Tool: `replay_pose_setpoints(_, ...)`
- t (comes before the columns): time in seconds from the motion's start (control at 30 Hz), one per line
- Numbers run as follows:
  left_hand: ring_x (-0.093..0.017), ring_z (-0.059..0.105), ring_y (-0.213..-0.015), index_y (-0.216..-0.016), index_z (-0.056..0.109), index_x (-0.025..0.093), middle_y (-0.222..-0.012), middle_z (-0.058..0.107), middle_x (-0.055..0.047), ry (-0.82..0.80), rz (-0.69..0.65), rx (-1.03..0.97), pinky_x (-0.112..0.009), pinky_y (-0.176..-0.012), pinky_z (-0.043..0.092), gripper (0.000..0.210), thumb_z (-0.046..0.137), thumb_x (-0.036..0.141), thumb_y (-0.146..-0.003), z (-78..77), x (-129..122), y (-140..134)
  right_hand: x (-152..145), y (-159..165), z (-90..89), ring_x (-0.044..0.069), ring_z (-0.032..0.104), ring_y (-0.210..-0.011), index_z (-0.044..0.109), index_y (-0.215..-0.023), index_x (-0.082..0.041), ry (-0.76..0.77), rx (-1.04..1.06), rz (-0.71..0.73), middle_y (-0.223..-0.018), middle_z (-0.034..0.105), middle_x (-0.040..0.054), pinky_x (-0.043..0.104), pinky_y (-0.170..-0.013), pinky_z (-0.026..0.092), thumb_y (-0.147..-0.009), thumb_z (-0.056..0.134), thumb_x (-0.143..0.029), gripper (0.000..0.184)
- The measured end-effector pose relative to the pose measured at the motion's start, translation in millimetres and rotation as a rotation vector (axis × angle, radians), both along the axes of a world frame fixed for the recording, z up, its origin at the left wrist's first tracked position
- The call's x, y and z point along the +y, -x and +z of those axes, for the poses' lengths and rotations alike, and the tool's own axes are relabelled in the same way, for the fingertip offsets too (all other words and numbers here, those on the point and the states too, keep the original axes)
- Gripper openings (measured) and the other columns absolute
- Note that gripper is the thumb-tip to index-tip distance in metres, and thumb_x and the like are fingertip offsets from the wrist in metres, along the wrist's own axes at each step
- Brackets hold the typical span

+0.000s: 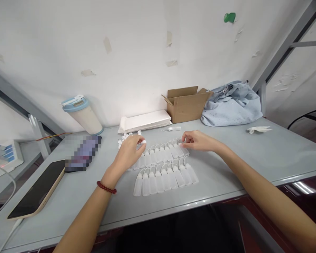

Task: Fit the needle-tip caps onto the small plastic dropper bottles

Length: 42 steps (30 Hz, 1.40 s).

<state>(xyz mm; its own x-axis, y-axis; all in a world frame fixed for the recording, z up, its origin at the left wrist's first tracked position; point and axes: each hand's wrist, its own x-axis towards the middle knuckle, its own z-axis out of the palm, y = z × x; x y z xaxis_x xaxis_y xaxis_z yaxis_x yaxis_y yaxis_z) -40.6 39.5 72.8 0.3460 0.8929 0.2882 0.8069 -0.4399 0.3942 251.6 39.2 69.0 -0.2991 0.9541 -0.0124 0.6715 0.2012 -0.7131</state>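
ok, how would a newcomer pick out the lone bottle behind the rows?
On the gray table, find the open cardboard box near the wall. Just in front of it lies a small translucent bottle with a thin tube. Unlike the rows of bottles, it lies alone, turned sideways.

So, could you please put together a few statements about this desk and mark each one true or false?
1. The left hand pinches a small white piece. True.
2. The right hand is at the right end of the farther row of small bottles. True.
3. The cardboard box is closed. False: the cardboard box has its flaps open.
4. The red bracelet is on the right wrist. False: the red bracelet is on the left one.
5. The blue fabric bundle lies right of the cardboard box. True.
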Motion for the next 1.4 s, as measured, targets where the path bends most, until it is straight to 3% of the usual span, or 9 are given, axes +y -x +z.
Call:
replay_pose_setpoints(0.23,-0.024,0.059,-0.090,-0.091,0.060,0.019,-0.093,0.066,-0.006,0.014,-0.034,-0.020,-0.036,-0.077,0.047,0.018,0.046,0.027,-0.084,-0.3,-2.2,-5.4,1.7,3.0,-1.1,0.015,0.052,-0.050,0.059,-0.059,-0.019,0.031,-0.095,0.013,-0.055,0.062,0.0008,0.025,-0.045,0.033,-0.070,0.063,-0.035,0.020)
replay_pose_setpoints(0.47,-0.023,0.059,-0.088,-0.090,0.061,0.019,-0.091,0.066,-0.006,0.038,-0.051,-0.048,-0.036,-0.077,0.047,0.017,0.048,0.027,-0.083,-1.2,-4.5,-10.9,4.4,5.8,-6.0,0.011,0.043,-0.045,0.055,-0.050,-0.017,-0.015,-0.092,-0.009,-0.045,0.052,-0.0028,0.025,-0.044,0.027,-0.066,0.059,-0.027,0.019)
replay_pose_setpoints(0.63,-0.024,0.059,-0.090,-0.090,0.061,0.018,-0.092,0.066,-0.007,0.077,-0.061,-0.093,-0.038,-0.081,0.047,0.017,0.049,0.029,-0.083,0.1,-8.2,-14.5,5.8,7.6,-6.7,0.011,0.041,-0.047,0.054,-0.049,-0.017,-0.061,0.004,-0.107,-0.046,0.051,-0.0028,0.025,-0.046,0.026,-0.064,0.059,-0.024,0.017)
replay_pose_setpoints(0.8,-0.024,0.060,-0.089,-0.091,0.063,0.019,-0.093,0.067,-0.006,0.141,-0.071,-0.184,-0.037,-0.079,0.048,0.019,0.052,0.032,-0.083,1.7,-11.0,-17.3,-0.1,11.0,1.9,0.011,0.044,-0.051,0.059,-0.062,-0.017,-0.037,0.223,-0.132,-0.053,0.053,-0.0032,0.025,-0.049,0.031,-0.067,0.061,-0.027,0.012)
replay_pose_setpoints(0.97,-0.021,0.064,-0.086,-0.094,0.068,0.020,-0.094,0.071,-0.004,0.278,-0.135,-0.333,-0.031,-0.075,0.050,0.022,0.055,0.035,-0.083,4.7,-15.9,-25.3,-9.2,19.5,9.5,0.012,0.049,-0.056,0.063,-0.077,-0.017,0.071,0.496,-0.053,-0.065,0.060,0.0005,0.025,-0.053,0.039,-0.077,0.058,-0.036,0.019)
replay_pose_setpoints(1.13,-0.019,0.066,-0.080,-0.098,0.070,0.021,-0.095,0.073,-0.003,0.406,-0.203,-0.465,-0.028,-0.067,0.052,0.025,0.056,0.037,-0.085,7.6,-26.4,-37.7,-18.7,35.5,8.8,0.013,0.053,-0.059,0.066,-0.077,-0.016,0.242,0.690,0.124,-0.073,0.063,0.0031,0.027,-0.059,0.046,-0.081,0.059,-0.039,0.024)
replay_pose_setpoints(1.4,-0.019,0.063,-0.088,-0.098,0.069,0.020,-0.096,0.071,-0.004,0.368,-0.240,-0.617,-0.027,-0.075,0.050,0.024,0.055,0.034,-0.086,8.1,-29.4,-43.3,-25.5,47.4,3.8,0.011,0.054,-0.059,0.069,-0.084,-0.015,0.408,0.852,0.267,-0.078,0.062,0.0035,0.027,-0.060,0.046,-0.083,0.060,-0.039,0.026)
